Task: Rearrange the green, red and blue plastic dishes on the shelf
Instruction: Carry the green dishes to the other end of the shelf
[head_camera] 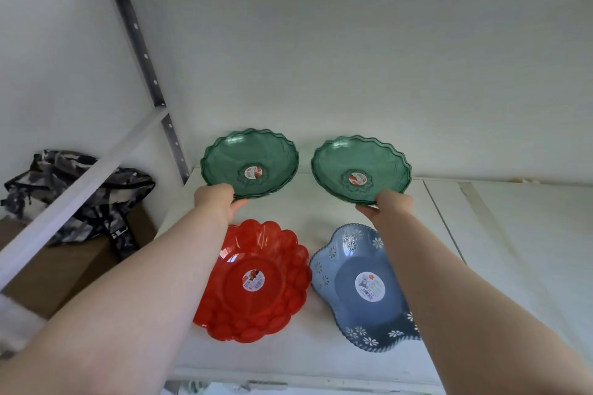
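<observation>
Two translucent green dishes sit side by side at the back of the white shelf [321,356], each looking like a small stack. My left hand [215,200] grips the near rim of the left green dish [253,155]. The near rim of the right green dish [369,160] is gripped by my right hand [390,205]. In front of them lie a red scalloped dish [276,295] on the left and a blue flower-patterned dish [362,314] on the right, partly under my right forearm. Every dish has a round sticker in its middle.
A perforated metal upright [150,74] and a slanted white brace [80,189] border the shelf on the left. Beyond them a camouflage-patterned bag [64,176] rests on a brown cardboard box [64,269]. The white wall stands right behind the green dishes. More white shelf extends to the right.
</observation>
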